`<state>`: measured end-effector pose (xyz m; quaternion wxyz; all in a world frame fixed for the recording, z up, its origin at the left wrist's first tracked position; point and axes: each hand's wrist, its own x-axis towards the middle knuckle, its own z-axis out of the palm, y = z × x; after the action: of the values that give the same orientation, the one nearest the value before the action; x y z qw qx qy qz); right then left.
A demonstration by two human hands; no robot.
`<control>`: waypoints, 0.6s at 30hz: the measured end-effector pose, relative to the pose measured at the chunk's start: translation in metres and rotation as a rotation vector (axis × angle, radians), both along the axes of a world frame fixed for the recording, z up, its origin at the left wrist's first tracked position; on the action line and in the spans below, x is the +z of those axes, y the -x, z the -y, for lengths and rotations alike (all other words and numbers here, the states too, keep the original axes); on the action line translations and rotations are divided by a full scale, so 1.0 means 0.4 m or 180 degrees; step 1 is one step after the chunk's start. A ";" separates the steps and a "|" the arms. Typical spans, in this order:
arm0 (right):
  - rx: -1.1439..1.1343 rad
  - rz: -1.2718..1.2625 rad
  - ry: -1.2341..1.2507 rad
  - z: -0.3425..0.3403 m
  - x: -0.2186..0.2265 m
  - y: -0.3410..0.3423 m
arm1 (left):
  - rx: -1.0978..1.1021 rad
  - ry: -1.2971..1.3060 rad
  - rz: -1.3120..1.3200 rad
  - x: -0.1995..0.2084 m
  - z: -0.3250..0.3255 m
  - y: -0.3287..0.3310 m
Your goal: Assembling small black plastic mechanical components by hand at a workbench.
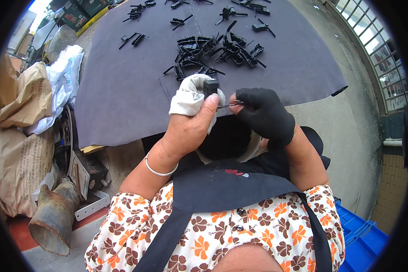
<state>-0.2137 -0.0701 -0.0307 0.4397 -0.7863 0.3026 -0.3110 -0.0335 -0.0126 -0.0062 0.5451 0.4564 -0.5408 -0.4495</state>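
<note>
My left hand (188, 131), bare with a bracelet at the wrist, is closed around a small black plastic part (210, 88). A white cloth (184, 99) is bunched between its fingers and the part. My right hand (267, 115) wears a black glove with bare fingertips. Its thumb and finger pinch a thin dark metal tool (229, 105), whose tip reaches the lower end of the part; its exact kind cannot be made out. Just beyond my hands, a heap of similar black plastic parts (192, 53) lies on the grey-covered table (122, 99).
More black parts (133, 40) are scattered farther back on the table. Below my hands sits a round container with a pale rim (255, 147). Brown paper sacks (22, 149) and a rusty pipe (54, 217) stand at left, a blue crate (360, 235) at right.
</note>
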 end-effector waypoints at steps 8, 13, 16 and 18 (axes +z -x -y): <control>-0.0172 0.1080 -0.0241 -0.005 -0.006 -0.014 | -0.0695 -0.0656 0.0398 0.016 0.003 0.002; -0.0069 0.0540 -0.0524 -0.002 0.019 -0.021 | -0.0718 -0.0856 0.0010 0.012 -0.006 0.019; 0.0122 0.0421 -0.0733 0.001 0.029 -0.016 | -0.0535 -0.0914 -0.0263 0.008 -0.005 0.019; 0.0194 0.0466 -0.0825 -0.002 0.030 -0.014 | -0.0533 -0.0874 -0.0039 0.011 -0.006 0.017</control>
<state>-0.2079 -0.0694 -0.0187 0.5677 -0.7070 0.2834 -0.3124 -0.0402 -0.0103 -0.0018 0.4415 0.4772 -0.5071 -0.5659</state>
